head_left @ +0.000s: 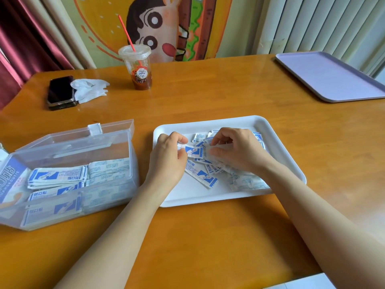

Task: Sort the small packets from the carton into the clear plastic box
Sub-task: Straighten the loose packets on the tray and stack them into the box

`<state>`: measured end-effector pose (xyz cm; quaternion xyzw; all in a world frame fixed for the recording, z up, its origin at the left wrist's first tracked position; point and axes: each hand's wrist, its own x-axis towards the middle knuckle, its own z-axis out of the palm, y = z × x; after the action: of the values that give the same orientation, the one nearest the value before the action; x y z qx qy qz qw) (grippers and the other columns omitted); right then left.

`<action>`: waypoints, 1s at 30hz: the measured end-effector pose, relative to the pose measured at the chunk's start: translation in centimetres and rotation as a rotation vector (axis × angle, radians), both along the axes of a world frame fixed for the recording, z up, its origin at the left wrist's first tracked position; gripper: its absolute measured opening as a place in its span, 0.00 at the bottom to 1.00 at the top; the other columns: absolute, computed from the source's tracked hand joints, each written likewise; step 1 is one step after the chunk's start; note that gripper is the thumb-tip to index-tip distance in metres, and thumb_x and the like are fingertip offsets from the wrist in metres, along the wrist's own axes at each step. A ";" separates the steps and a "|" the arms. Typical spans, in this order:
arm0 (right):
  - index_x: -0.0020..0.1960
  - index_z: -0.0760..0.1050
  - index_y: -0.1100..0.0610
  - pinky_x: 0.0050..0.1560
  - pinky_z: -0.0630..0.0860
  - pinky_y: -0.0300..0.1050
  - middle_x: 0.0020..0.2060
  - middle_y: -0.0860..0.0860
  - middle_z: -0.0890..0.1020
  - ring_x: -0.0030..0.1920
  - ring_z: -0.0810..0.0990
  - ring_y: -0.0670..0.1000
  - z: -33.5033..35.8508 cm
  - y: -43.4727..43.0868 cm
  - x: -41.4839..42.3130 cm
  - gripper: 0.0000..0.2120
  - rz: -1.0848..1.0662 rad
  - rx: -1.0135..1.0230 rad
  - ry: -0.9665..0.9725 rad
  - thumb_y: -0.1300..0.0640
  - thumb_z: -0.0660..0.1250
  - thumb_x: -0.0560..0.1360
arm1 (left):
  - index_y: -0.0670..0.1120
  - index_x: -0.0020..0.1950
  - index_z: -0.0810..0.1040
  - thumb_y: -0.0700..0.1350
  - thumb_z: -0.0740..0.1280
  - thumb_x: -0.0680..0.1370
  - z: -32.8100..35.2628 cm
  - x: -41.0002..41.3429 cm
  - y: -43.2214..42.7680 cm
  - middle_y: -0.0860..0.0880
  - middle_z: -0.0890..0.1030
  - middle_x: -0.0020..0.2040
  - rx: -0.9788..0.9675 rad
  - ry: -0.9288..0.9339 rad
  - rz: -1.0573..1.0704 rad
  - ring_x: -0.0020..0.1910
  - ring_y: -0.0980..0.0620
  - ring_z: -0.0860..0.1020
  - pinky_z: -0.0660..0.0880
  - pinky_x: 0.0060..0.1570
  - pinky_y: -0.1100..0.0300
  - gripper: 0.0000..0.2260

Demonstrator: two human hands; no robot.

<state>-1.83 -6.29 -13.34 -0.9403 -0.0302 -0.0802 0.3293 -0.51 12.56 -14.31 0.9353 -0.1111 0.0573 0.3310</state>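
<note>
While left hand [166,161] and right hand [239,151] pinch packets [194,152] over tray [187,193], clear box [123,147] beside; cup [138,67], phone [60,90] beyond.

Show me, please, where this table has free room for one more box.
Free: the wide wood between the cup and the lilac tray, behind the white tray; also the near wood between the left forearm and the right forearm. Crowded: the white tray's middle, heaped with packets, and the left side, filled by the clear plastic box.
</note>
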 end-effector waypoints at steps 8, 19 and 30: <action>0.48 0.81 0.50 0.35 0.66 0.27 0.34 0.42 0.77 0.37 0.74 0.40 1.8 -2.2 0.1 0.04 -0.111 0.061 -0.159 0.55 0.71 0.72 | 0.49 0.61 0.74 0.36 0.56 0.80 1.5 0.0 -0.1 0.46 0.74 0.58 0.073 -0.018 0.031 0.44 0.51 0.72 0.60 0.38 0.63 0.14; 0.49 0.80 0.46 0.52 0.66 0.49 0.47 0.47 0.76 0.52 0.72 0.50 1.5 -2.2 -1.0 0.11 -0.041 -0.211 -0.154 0.43 0.71 0.70 | 0.53 0.55 0.75 0.37 0.54 0.80 1.0 -0.9 -0.1 0.46 0.78 0.54 -0.180 0.123 0.065 0.26 0.54 0.69 0.61 0.23 0.66 0.15; 0.43 0.77 0.49 0.48 0.71 0.49 0.38 0.44 0.77 0.43 0.76 0.48 1.3 -0.6 -1.6 0.06 -0.005 -0.156 0.046 0.50 0.73 0.70 | 0.48 0.58 0.77 0.35 0.58 0.79 1.0 -1.8 0.7 0.46 0.77 0.53 0.321 -0.155 -0.022 0.47 0.48 0.73 0.65 0.43 0.60 0.14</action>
<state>-3.44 -6.84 -12.03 -0.9648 -0.0262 -0.0568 0.2556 -2.30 13.31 -13.33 0.9676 -0.1543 0.1070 0.1686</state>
